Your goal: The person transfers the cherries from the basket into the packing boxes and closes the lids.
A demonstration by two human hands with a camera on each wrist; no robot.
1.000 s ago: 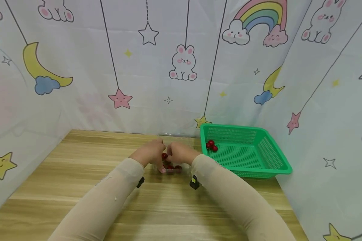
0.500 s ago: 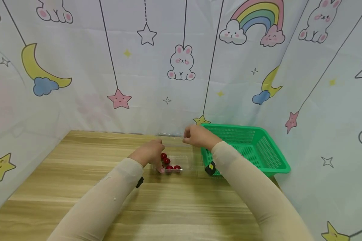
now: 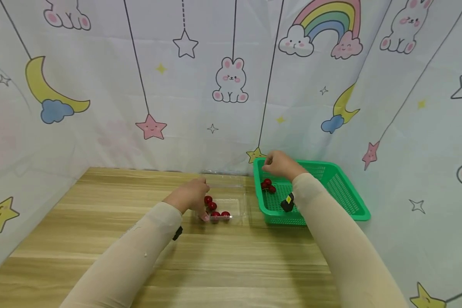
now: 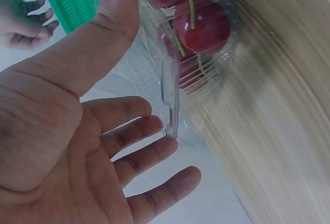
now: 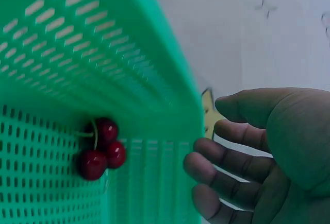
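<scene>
My left hand (image 3: 190, 194) holds the left side of a clear plastic clamshell box (image 3: 235, 207), thumb at the front and fingertips against its edge further back. Several dark red cherries (image 3: 212, 205) lie inside; green stems show on the cherries (image 4: 202, 26) in the left wrist view. Over the left rear corner of a green plastic basket (image 3: 339, 188) hovers my right hand (image 3: 282, 164). Its fingers are loosely bent beside the basket rim, and nothing shows between them in the right wrist view. Three cherries (image 5: 94, 164) sit in that basket's corner.
Both things stand on a wood-grain table (image 3: 215, 265), the basket to the right of the box. A white printed curtain (image 3: 192, 107) hangs behind the table and along its sides. The box's raised clear lid (image 3: 227, 179) leans towards that curtain.
My right hand has left the box and moved right to the basket's left rear corner. The left hand keeps its place on the box. The cherries left in the box are now uncovered.
</scene>
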